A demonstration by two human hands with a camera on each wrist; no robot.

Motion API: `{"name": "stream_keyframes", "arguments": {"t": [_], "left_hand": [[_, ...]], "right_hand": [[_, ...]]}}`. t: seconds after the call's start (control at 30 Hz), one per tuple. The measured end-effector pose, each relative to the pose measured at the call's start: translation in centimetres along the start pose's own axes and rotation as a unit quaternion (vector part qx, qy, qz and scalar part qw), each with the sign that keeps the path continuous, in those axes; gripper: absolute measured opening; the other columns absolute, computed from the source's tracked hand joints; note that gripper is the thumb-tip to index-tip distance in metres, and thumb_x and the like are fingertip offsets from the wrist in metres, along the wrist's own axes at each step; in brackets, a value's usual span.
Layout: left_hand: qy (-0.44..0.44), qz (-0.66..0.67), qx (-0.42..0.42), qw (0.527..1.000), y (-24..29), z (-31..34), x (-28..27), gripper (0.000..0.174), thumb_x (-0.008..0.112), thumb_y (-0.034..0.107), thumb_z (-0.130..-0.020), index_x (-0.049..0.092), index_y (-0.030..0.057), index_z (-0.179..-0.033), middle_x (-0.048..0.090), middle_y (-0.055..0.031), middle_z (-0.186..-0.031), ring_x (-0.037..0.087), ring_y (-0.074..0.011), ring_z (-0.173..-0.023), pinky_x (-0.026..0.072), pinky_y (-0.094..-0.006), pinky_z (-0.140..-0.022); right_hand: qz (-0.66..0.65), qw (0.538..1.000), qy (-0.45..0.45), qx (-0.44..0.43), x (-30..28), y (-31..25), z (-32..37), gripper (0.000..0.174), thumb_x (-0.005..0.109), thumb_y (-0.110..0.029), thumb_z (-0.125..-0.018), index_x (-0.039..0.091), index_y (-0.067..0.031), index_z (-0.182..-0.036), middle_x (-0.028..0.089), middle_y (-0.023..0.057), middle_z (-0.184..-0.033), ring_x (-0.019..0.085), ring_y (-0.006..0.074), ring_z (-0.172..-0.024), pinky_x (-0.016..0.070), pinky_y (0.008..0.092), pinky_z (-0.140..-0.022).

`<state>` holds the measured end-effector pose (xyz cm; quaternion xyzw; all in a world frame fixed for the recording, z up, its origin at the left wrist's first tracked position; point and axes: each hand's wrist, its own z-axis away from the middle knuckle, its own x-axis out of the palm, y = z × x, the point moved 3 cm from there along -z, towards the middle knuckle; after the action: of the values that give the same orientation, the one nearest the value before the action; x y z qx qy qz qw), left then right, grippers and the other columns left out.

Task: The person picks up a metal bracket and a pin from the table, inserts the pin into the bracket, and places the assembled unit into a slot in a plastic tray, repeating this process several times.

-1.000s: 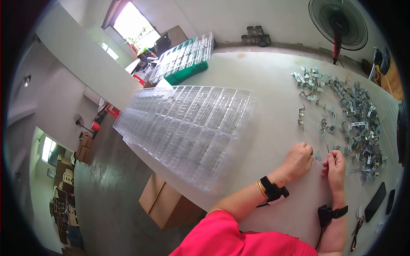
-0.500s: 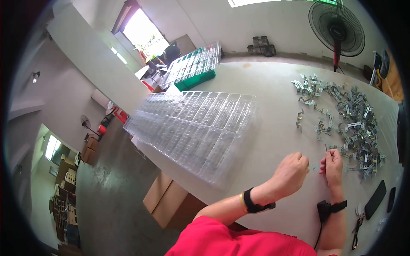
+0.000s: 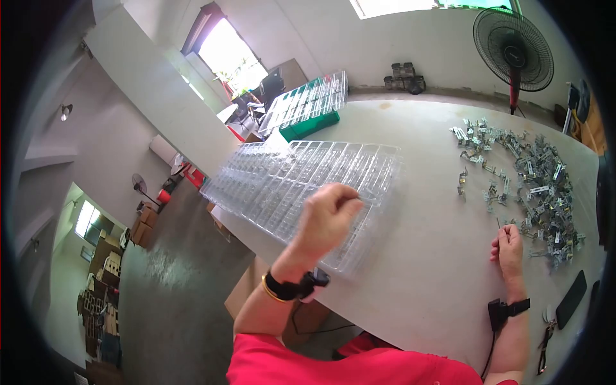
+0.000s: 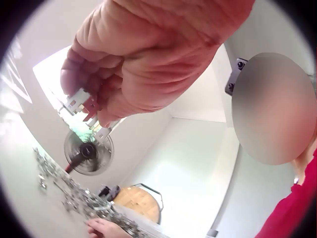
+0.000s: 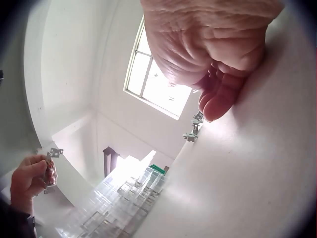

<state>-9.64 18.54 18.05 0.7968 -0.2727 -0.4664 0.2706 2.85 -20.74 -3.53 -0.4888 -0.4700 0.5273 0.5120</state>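
My left hand (image 3: 327,218) is raised over the near right end of a clear plastic compartment tray (image 3: 256,168). Its curled fingers pinch a small metal bracket (image 4: 78,101), which shows at the fingertips in the left wrist view; the palm covers part of it. Over the table beside the bracket pile, my right hand (image 3: 510,251) has its fingers curled round a thin dark rod (image 3: 498,223) that sticks up past the fingertips. The rest of the rod is hidden in the hand. Loose metal brackets (image 3: 540,189) lie heaped on the right of the table.
Behind the clear tray, another tray (image 3: 321,96) rests on a green bin (image 3: 311,126). A phone (image 3: 571,300) and glasses (image 3: 545,346) lie at the table's right side. Beyond the far edge stands a fan (image 3: 513,54). A cardboard box (image 3: 247,289) sits below the left edge.
My left hand has moved left from beside the right hand to over the clear tray, rising on the way. The right hand stays near the pile, and the head view has shifted slightly.
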Motion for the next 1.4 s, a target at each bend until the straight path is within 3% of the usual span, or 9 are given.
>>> {"name": "stream_keyframes", "arguments": {"t": [0.13,0.23,0.33,0.4,0.43,0.5,0.57,0.63,1.4], "left_hand": [[0.045,-0.034,-0.043,0.997,-4.9,-2.8,-4.5,0.014,0.073,0.008,-0.085,0.072,-0.0027,-0.094,0.072,-0.0150,-0.083,0.070,-0.0207,-0.075,0.0539,-0.0328,-0.069],[0.071,-0.107,-0.074,0.989,-9.1,-5.1,-7.5,0.012,0.071,0.007,-0.088,0.073,-0.0033,-0.095,0.073,-0.0078,-0.080,0.066,-0.0108,-0.072,0.0524,-0.0258,-0.067],[0.088,-0.189,-0.087,0.974,-14.8,-7.8,-10.8,0.015,0.074,0.013,-0.084,0.074,-0.0021,-0.089,0.074,-0.0098,-0.077,0.067,-0.0131,-0.070,0.0534,-0.0285,-0.066],[0.112,-0.270,-0.118,0.949,-18.6,-9.6,-13.0,0.022,0.075,0.023,-0.075,0.076,0.0025,-0.082,0.073,-0.0162,-0.076,0.073,-0.0248,-0.072,0.0560,-0.0360,-0.072],[0.111,-0.268,-0.116,0.950,-19.9,-10.5,-13.8,0.022,0.075,0.023,-0.075,0.076,0.0025,-0.082,0.073,-0.0162,-0.076,0.073,-0.0248,-0.072,0.0560,-0.0360,-0.072],[0.125,-0.299,-0.227,0.918,-22.5,-11.7,-15.3,0.023,0.076,0.027,-0.071,0.077,0.0057,-0.081,0.074,-0.0164,-0.080,0.074,-0.0272,-0.078,0.0561,-0.0373,-0.078],[0.124,-0.289,-0.259,0.913,-24.0,-12.6,-15.7,0.024,0.075,0.027,-0.070,0.077,0.0062,-0.081,0.075,-0.0170,-0.083,0.074,-0.0276,-0.081,0.0558,-0.0370,-0.080],[0.120,-0.306,-0.292,0.898,-24.8,-13.3,-15.7,0.024,0.075,0.028,-0.070,0.078,0.0073,-0.082,0.075,-0.0175,-0.088,0.074,-0.0282,-0.088,0.0550,-0.0360,-0.085],[0.030,-0.356,-0.274,0.893,-26.9,-16.7,-11.3,0.024,0.077,0.026,-0.073,0.078,0.0072,-0.087,0.075,-0.0166,-0.094,0.073,-0.0301,-0.091,0.0545,-0.0372,-0.087]], "right_hand": [[0.018,1.000,0.000,-0.006,0.1,-0.1,0.0,0.011,0.050,-0.019,-0.105,0.050,-0.0087,-0.099,0.055,0.0002,-0.072,0.051,0.0053,-0.052,0.0468,0.0226,-0.041],[0.021,1.000,0.001,-0.004,0.2,-0.1,0.2,0.011,0.050,-0.019,-0.105,0.050,-0.0088,-0.099,0.055,0.0001,-0.072,0.051,0.0053,-0.051,0.0465,0.0224,-0.041],[0.028,1.000,0.001,0.001,0.2,-0.5,0.3,0.011,0.049,-0.018,-0.105,0.050,-0.0087,-0.100,0.055,0.0001,-0.072,0.051,0.0052,-0.051,0.0463,0.0221,-0.042],[0.033,0.999,0.004,0.003,0.2,-0.7,0.5,0.011,0.049,-0.018,-0.105,0.050,-0.0086,-0.100,0.055,0.0001,-0.072,0.050,0.0052,-0.051,0.0462,0.0220,-0.042],[0.027,1.000,-0.001,0.001,0.3,-0.8,0.6,0.010,0.049,-0.017,-0.105,0.050,-0.0084,-0.100,0.055,0.0001,-0.072,0.050,0.0051,-0.051,0.0461,0.0219,-0.042],[0.022,1.000,-0.001,-0.001,0.4,-1.1,0.8,0.010,0.049,-0.017,-0.105,0.050,-0.0083,-0.100,0.055,0.0000,-0.072,0.051,0.0051,-0.051,0.0461,0.0218,-0.042],[0.031,1.000,0.002,-0.001,0.5,-1.2,0.9,0.010,0.049,-0.016,-0.105,0.050,-0.0079,-0.100,0.054,0.0000,-0.072,0.050,0.0052,-0.051,0.0459,0.0218,-0.042],[0.034,0.999,0.001,0.000,0.5,-1.2,0.8,0.010,0.049,-0.017,-0.105,0.050,-0.0078,-0.100,0.054,0.0000,-0.072,0.050,0.0052,-0.051,0.0458,0.0217,-0.042],[0.043,0.999,-0.003,0.012,0.5,-1.6,1.2,0.011,0.050,-0.019,-0.106,0.051,-0.0098,-0.100,0.054,-0.0019,-0.073,0.049,0.0033,-0.053,0.0447,0.0195,-0.043]]}}
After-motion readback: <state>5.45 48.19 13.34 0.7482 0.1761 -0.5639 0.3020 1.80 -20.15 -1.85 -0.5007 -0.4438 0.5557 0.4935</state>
